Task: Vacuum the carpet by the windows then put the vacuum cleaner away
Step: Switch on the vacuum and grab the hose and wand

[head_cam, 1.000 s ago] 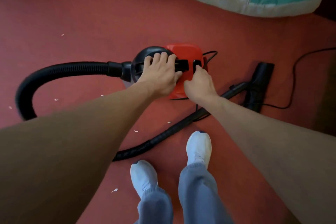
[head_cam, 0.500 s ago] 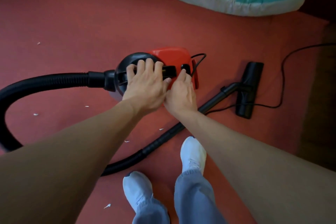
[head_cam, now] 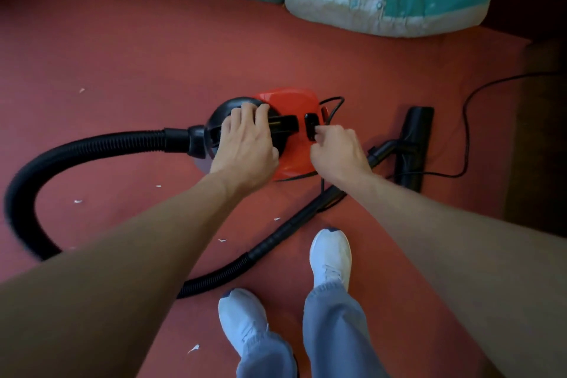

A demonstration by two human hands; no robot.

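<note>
Head camera: our right hand (head_cam: 337, 153), fingers curled and holding nothing, touches the black switch (head_cam: 310, 127) just ahead of it. Our left hand (head_cam: 245, 144) lies flat, fingers straight, on the vacuum cleaner (head_cam: 291, 101), whose long axis runs left-right across the carpet (head_cam: 153, 55) before our shoes (head_cam: 331, 255).

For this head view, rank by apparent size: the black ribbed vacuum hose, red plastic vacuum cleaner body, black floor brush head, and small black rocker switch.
1. black ribbed vacuum hose
2. red plastic vacuum cleaner body
3. black floor brush head
4. small black rocker switch
</note>
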